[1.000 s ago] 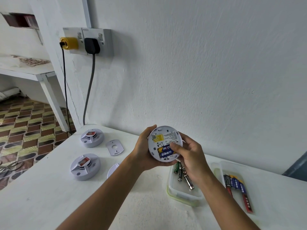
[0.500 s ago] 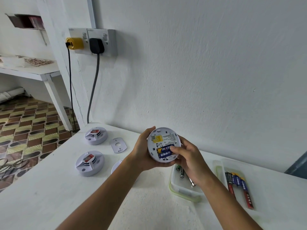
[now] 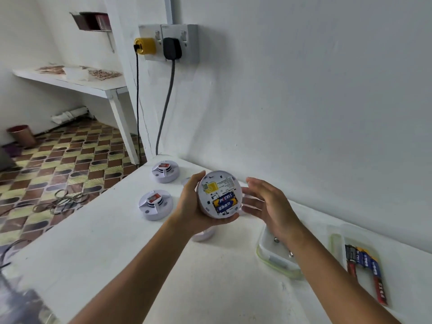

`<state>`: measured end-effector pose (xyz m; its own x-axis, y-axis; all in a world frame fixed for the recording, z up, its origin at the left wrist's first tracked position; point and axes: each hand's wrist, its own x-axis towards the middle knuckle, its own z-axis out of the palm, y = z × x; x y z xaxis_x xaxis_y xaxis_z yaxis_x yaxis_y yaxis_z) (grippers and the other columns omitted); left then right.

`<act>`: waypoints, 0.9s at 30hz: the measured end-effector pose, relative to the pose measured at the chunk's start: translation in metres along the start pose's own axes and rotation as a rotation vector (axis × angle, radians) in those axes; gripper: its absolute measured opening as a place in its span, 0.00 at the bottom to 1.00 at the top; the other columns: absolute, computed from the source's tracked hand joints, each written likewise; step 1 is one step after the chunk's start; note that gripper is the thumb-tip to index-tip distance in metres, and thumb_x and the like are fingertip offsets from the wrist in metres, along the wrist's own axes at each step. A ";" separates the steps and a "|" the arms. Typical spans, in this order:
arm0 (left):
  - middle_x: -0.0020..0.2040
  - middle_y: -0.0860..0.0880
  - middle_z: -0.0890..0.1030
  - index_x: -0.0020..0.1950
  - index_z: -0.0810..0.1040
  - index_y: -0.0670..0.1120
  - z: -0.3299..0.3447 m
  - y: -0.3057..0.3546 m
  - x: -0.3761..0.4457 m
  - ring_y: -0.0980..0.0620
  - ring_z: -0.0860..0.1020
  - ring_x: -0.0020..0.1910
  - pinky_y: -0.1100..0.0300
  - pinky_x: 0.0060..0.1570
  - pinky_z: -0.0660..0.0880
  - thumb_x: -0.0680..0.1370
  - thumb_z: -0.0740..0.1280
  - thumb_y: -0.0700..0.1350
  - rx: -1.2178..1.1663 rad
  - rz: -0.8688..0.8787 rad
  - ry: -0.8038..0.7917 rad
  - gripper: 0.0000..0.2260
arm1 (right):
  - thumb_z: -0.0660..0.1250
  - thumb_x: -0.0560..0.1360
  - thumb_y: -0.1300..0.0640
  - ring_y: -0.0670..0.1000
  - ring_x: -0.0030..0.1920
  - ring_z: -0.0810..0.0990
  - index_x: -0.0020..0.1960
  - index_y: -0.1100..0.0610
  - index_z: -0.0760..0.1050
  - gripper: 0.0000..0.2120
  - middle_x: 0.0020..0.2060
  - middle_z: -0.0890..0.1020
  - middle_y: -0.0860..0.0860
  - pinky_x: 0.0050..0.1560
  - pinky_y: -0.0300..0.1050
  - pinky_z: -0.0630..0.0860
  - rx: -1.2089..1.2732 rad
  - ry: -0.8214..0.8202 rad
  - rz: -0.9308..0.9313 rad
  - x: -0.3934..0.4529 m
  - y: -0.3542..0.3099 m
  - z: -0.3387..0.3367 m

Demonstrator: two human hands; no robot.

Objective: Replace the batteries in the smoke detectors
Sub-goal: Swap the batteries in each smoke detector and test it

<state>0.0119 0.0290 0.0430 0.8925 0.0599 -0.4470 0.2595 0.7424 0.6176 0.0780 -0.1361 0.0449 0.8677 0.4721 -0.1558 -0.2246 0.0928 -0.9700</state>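
While the left hand point(image 3: 194, 204) gripped the round white smoke detector point(image 3: 219, 195), two blue batteries point(image 3: 224, 202) sat fitted (cover absent); the right hand point(image 3: 266, 204) hovered open-fingered; two other white detectors point(image 3: 155, 204) seemingly remained.

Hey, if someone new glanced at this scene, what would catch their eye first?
Probably the smoke detector gripped in the left hand at centre, its blue batteries exposed, the right hand open beside it. Then the yellow plug on the wall socket above.
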 end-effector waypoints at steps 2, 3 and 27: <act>0.58 0.36 0.79 0.58 0.79 0.45 -0.023 0.013 -0.007 0.33 0.74 0.60 0.39 0.50 0.73 0.77 0.59 0.58 -0.086 0.065 0.028 0.21 | 0.65 0.78 0.56 0.56 0.46 0.80 0.49 0.55 0.78 0.05 0.49 0.81 0.58 0.48 0.50 0.78 -0.023 0.020 0.012 0.012 0.001 0.019; 0.60 0.36 0.78 0.60 0.78 0.46 -0.036 0.020 -0.007 0.33 0.73 0.61 0.38 0.50 0.73 0.77 0.59 0.58 -0.117 0.090 0.037 0.21 | 0.64 0.78 0.56 0.55 0.46 0.80 0.49 0.55 0.78 0.05 0.49 0.81 0.57 0.48 0.50 0.78 -0.050 0.023 0.010 0.017 0.002 0.029; 0.57 0.37 0.76 0.56 0.77 0.43 -0.168 0.169 0.068 0.36 0.72 0.58 0.37 0.65 0.64 0.78 0.59 0.57 -0.079 -0.078 -0.116 0.19 | 0.69 0.68 0.57 0.56 0.66 0.72 0.68 0.56 0.70 0.28 0.65 0.75 0.54 0.62 0.46 0.72 -1.349 0.205 0.179 0.165 0.081 0.161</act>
<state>0.0550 0.2706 0.0084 0.9087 -0.0743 -0.4108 0.3040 0.7922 0.5292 0.1317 0.0900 -0.0293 0.9485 0.2400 -0.2069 0.1593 -0.9257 -0.3432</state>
